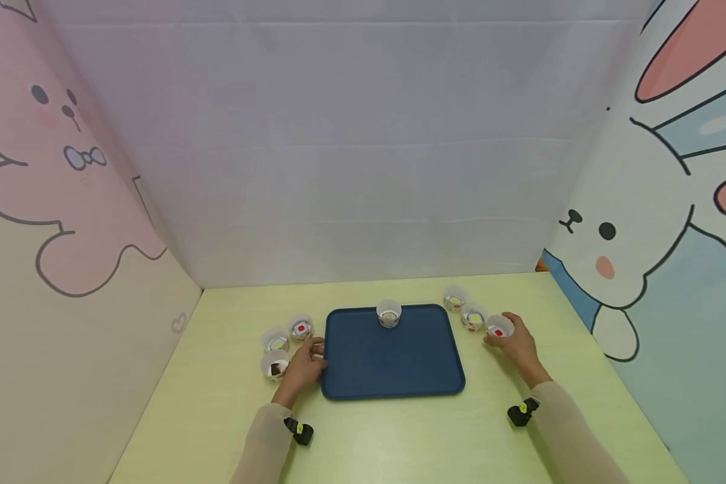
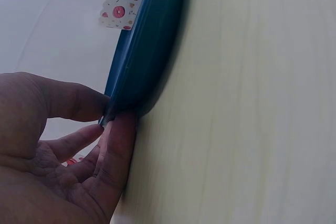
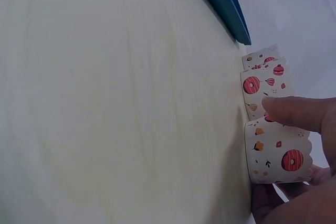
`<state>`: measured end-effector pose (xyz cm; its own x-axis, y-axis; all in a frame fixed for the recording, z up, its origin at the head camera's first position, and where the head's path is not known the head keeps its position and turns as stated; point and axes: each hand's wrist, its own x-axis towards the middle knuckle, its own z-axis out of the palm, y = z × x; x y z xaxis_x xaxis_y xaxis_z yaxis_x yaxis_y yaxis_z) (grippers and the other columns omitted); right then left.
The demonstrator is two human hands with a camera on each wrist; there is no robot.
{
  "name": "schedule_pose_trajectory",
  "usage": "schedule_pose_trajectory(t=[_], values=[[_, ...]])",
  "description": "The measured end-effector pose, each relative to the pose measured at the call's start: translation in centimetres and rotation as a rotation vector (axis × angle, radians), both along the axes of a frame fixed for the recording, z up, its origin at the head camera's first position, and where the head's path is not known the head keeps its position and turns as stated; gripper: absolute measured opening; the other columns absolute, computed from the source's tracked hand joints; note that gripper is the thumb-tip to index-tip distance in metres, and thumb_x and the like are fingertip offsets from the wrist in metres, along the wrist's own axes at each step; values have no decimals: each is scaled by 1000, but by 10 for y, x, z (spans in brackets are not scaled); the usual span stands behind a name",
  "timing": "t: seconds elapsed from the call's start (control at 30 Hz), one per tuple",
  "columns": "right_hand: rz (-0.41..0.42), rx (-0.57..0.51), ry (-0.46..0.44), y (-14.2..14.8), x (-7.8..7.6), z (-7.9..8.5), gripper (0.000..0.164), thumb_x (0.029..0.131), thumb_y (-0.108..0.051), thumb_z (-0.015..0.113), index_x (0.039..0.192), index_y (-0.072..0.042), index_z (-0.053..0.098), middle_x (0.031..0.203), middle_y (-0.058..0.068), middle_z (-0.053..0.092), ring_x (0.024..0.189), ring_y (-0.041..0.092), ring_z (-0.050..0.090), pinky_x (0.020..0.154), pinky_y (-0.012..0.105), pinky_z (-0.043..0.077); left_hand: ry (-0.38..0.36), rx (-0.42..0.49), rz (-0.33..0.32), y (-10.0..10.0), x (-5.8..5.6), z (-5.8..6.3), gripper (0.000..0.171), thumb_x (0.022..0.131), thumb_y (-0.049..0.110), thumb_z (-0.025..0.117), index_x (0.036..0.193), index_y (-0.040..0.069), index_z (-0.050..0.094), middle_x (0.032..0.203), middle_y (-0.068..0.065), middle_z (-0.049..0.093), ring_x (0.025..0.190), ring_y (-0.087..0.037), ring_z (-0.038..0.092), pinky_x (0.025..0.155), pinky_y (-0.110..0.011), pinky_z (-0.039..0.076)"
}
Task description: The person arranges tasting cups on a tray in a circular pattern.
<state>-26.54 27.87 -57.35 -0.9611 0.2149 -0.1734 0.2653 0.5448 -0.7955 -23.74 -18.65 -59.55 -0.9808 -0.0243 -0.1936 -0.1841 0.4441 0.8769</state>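
Head view: left hand (image 1: 304,370) pinches the tray (image 1: 393,359) at nine o'clock, right hand (image 1: 519,346) grips a cup (image 1: 501,323) at three, ideally lightly.

- Three paper cups (image 1: 275,341) are crowding the left of the tray (image 1: 393,366), the left hand (image 1: 304,368) filling the gap.
- Two cups (image 1: 473,318) and the held cup (image 1: 499,327) in the right hand (image 1: 520,348) are barring the far right corner.
- One white cup (image 1: 389,314) is standing at the far rim; bare tray is stretching before it.
- Tabletop (image 1: 393,437) is offering passage between the forearms (image 1: 571,423).
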Motion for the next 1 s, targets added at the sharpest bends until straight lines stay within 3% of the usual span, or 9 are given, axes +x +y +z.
schedule_pose_trajectory(t=[0.3,0.57,1.0], values=[[-10,22,-3,2,0,-2,77,85,-16,72,145,5,30,144,33,38,129,47,39,109,62,32,12,1,-11,1,1,2,56,81,-2,59,137,2,51,113,-15,59,91,-20,63,62,-29,51],[-31,52,16,3,3,-2,71,84,-22,73,140,4,40,137,32,47,119,44,47,98,55,41,23,-3,-22,-1,1,2,56,81,-3,59,136,1,50,112,-16,59,90,-20,62,63,-31,51],[-41,52,9,7,11,8,73,87,-30,70,143,3,37,140,31,44,119,43,46,101,58,39,20,-14,-22,-1,1,3,57,81,-3,59,136,0,50,112,-16,58,91,-21,61,65,-30,51]])
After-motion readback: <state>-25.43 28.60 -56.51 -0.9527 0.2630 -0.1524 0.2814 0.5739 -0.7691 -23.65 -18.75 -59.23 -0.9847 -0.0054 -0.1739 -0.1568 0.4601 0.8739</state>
